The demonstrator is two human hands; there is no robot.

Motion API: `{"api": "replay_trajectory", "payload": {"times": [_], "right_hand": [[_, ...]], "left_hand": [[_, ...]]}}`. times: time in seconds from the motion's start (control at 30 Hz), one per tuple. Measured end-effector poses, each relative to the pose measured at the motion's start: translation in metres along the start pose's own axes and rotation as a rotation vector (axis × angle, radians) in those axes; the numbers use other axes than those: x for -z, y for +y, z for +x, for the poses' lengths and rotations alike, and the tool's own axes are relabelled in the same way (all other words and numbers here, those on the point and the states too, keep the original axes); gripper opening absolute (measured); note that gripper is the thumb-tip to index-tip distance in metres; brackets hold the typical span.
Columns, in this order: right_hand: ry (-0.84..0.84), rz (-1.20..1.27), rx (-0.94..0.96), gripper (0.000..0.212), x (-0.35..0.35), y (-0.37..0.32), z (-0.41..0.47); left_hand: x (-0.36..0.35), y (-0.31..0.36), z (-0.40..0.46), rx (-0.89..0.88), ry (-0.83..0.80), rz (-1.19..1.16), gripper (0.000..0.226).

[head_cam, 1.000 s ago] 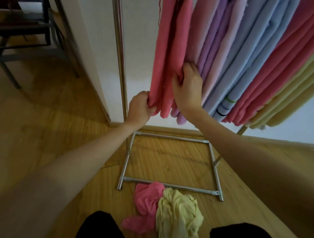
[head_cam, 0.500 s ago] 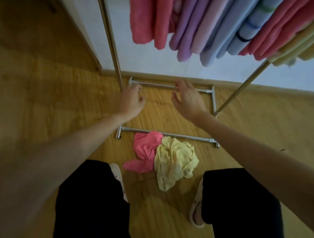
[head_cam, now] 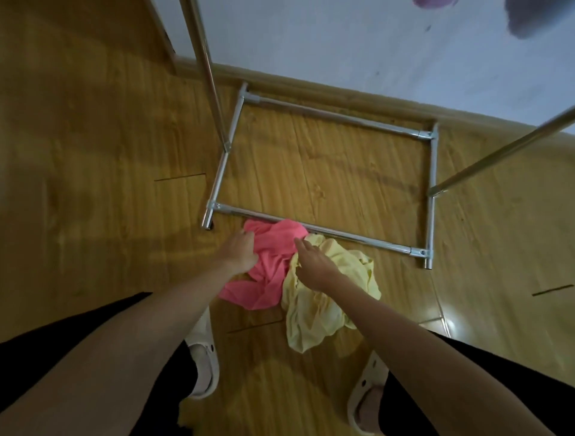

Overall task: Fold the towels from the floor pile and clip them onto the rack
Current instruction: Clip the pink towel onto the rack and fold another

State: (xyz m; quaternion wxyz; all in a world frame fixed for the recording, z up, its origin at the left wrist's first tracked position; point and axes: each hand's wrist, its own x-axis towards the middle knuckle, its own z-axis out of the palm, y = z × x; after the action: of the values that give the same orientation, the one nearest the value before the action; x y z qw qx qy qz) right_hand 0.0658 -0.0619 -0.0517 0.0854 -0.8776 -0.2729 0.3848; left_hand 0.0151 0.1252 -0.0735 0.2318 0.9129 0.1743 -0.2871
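Two crumpled towels lie on the wooden floor against the rack's front base bar: a pink towel (head_cam: 273, 249) and, to its right, a pale yellow towel (head_cam: 357, 274). My left hand (head_cam: 239, 252) sits on the pink towel's left edge, its fingers curled into the cloth. Over the seam between the two towels reaches my right hand (head_cam: 314, 264), fingers stretched out and fingertips touching the pink towel. The metal rack (head_cam: 342, 116) shows its rectangular base frame and two slanted uprights. Of the hung towels, only the tips of a purple towel (head_cam: 432, 2) and a blue towel (head_cam: 541, 18) show at the top edge.
A white wall (head_cam: 342, 46) with a wooden baseboard runs right behind the rack. My feet in pale slippers (head_cam: 203, 358) stand just before the pile, with my black-clad legs on either side. Wooden floor stretches away to the left.
Both hands let go of the hung pink towel and dropped to the floor pile. The view tilted down, so the hung towels nearly left the frame.
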Motion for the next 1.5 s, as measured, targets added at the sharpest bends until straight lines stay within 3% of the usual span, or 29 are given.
{"api": "replay_trajectory", "payload": {"times": [0.1,0.27,0.33,0.47,0.63,0.9,1.33,1.5], "right_hand": [[-0.016,-0.002,-0.005,0.066,-0.015,0.007,0.03],[-0.005,-0.005,0.038,0.077,-0.028,0.022,0.076],[-0.004,-0.027,0.043,0.078,-0.033,0.028,0.088],[-0.02,-0.061,0.025,0.075,-0.044,0.032,0.095],[0.013,-0.073,0.041,0.031,-0.044,0.023,0.079],[0.187,0.093,0.082,0.021,0.024,0.01,-0.001],[0.549,0.407,0.142,0.013,0.123,-0.031,-0.193],[0.604,0.39,0.275,0.038,0.166,-0.062,-0.265]], "left_hand": [[-0.023,-0.008,0.025,0.014,-0.008,-0.041,0.034],[-0.051,-0.022,0.062,0.023,-0.025,-0.097,0.059],[-0.06,-0.028,0.07,0.029,-0.023,-0.066,0.053],[-0.072,-0.029,0.066,-0.047,0.061,-0.037,0.009],[-0.067,-0.018,0.032,-0.128,0.231,-0.183,0.005],[-0.008,0.012,-0.037,-0.069,0.15,-0.425,0.006],[0.099,0.112,-0.205,-0.222,0.371,-0.591,0.015],[0.14,0.133,-0.258,-0.264,0.463,-0.623,0.016]]}}
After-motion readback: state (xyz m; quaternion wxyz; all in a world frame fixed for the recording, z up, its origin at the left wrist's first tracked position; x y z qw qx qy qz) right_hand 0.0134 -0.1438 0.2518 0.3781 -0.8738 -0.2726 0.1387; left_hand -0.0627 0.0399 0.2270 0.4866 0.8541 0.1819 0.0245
